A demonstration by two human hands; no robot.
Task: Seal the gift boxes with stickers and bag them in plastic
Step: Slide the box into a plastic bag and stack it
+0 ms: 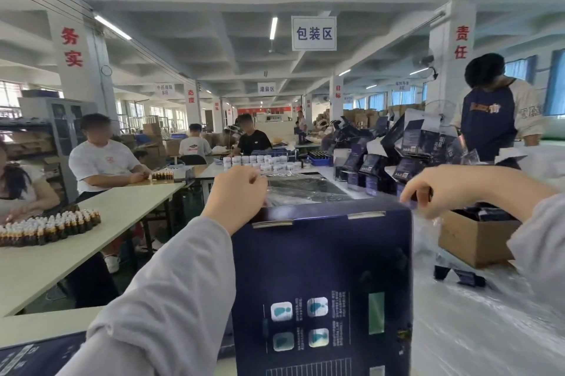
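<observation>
A tall dark blue gift box (324,284) stands upright right in front of me, its printed back face toward the camera. Clear plastic bag film (293,192) bunches at its top edge. My left hand (237,195) grips that film at the box's top left corner, fingers curled. My right hand (428,192) pinches the film at the top right corner. Two pale sticker strips (365,215) sit along the top edge.
A cardboard carton (474,238) of dark packs stands to the right on loose plastic sheeting (489,314). Folded dark boxes (406,149) are piled behind. Another dark box (36,357) lies at bottom left. Seated people work at a white table (76,222) with brown bottles (49,225). A person stands at right.
</observation>
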